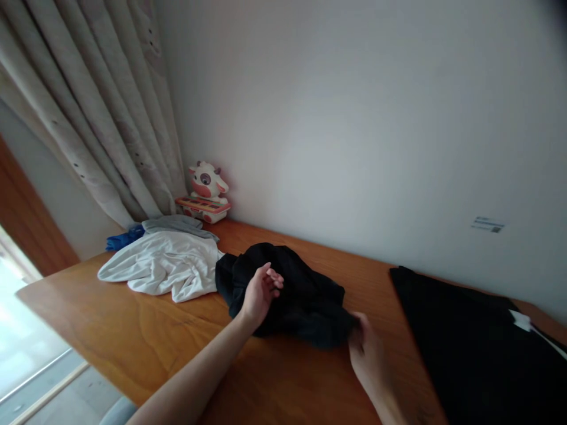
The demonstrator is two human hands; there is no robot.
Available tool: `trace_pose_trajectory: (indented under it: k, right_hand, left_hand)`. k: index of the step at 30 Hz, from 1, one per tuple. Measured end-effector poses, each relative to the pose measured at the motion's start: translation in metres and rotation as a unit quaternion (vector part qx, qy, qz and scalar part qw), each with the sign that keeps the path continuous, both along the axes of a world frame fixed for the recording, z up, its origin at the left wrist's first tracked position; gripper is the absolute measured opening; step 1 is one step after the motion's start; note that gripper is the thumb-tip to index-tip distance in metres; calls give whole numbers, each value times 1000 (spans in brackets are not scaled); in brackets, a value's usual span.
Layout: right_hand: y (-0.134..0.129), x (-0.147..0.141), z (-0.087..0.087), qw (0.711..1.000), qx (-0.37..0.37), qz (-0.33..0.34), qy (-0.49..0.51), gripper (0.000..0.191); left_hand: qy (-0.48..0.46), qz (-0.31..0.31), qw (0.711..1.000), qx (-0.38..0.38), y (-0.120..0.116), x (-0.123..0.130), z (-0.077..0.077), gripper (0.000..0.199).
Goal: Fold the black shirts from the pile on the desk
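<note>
A crumpled black garment (305, 295) lies bunched on the wooden table (168, 342) in front of me; its exact kind cannot be made out. My right hand (365, 348) pinches the garment's right end between thumb and fingers, slightly blurred. My left hand (263, 289) is over the left part of the same cloth, palm turned up and inward, fingers loosely curled and apart from the thumb, with nothing visible in it. Touching the black garment on its left is a rumpled white garment (170, 265).
Behind the white garment lie a grey cloth (179, 225) and a blue cloth (126, 238). A cow-shaped toy keyboard (206, 198) stands in the back corner by the curtain (106, 106). Flat black fabric (469, 342) with a white tag (519, 320) covers the right side. The wall (336, 130) bounds the back.
</note>
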State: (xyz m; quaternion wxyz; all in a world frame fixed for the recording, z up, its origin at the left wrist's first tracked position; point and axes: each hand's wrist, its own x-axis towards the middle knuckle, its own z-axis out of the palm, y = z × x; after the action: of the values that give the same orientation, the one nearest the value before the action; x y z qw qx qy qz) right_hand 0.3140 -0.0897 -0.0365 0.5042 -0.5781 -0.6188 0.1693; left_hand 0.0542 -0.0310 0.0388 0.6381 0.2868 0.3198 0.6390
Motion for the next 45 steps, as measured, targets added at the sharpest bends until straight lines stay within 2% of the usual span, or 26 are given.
trace_pose_trajectory:
  k: [2, 4, 6, 9, 11, 13, 16, 22, 25, 27, 28, 30, 31, 33, 37, 39, 41, 43, 45]
  right_hand:
    - [3, 7, 0, 997, 21, -55, 52, 39]
    - [5, 14, 2, 989, 40, -107, 94, 41]
    - [5, 18, 6, 982, 55, -138, 117, 40]
    - [2, 17, 13, 980, 56, -138, 131, 41]
    - [-1, 13, 17, 982, 39, -121, 141, 41]
    - [-4, 10, 21, 983, 21, -105, 149, 38]
    - [-5, 9, 23, 983, 3, -95, 156, 34]
    - [-3, 17, 25, 972, -2, -142, 186, 27]
    - [-4, 19, 28, 975, 17, -110, 191, 27]
    - [-5, 18, 30, 981, 35, -65, 182, 36]
    - [-6, 16, 30, 984, 36, -40, 172, 41]
    - [-7, 11, 28, 990, 18, 1, 138, 44]
    - [-7, 7, 26, 994, 4, 17, 112, 41]
    - [-7, 0, 21, 998, -12, 36, 45, 33]
    - [-7, -7, 12, 997, -10, 30, -75, 51]
    - [-8, -8, 11, 992, -35, 33, -113, 54]
    - [-9, -9, 13, 988, -63, 54, -129, 41]
    - [-10, -10, 16, 988, -68, 73, -115, 29]
    - [-9, -12, 20, 994, -51, 67, -66, 32]
  left_hand:
    - [109, 92, 990, 13, 10, -7, -2, 21]
    - [194, 126, 971, 53, 12, -11, -5, 10]
    - [246, 110, 957, 105, 7, -10, -11, 22]
    - [319, 60, 929, 177, -4, -5, -22, 46]
    - [355, 45, 911, 205, -7, -2, -28, 48]
    - [353, 43, 913, 202, -5, -2, -30, 40]
    - [325, 25, 929, 174, 2, -6, -25, 30]
    - [257, 46, 957, 125, 6, -10, -6, 16]
    - [272, 85, 943, 173, 5, -10, -3, 12]
    - [276, 101, 934, 206, 1, -9, -2, 13]
    - [275, 93, 932, 217, -2, -8, -1, 14]
    - [294, 37, 922, 249, -11, -4, -1, 14]
    - [318, -2, 907, 275, -16, -1, -1, 15]
    - [387, -81, 853, 340, -29, 7, -2, 19]
    - [500, -216, 688, 479, -48, 24, -6, 32]
    - [529, -245, 624, 520, -51, 28, -7, 33]
    - [552, -232, 604, 526, -50, 28, -8, 30]
    - [571, -197, 612, 510, -47, 26, -7, 28]
    - [585, -156, 627, 491, -44, 23, -6, 31]
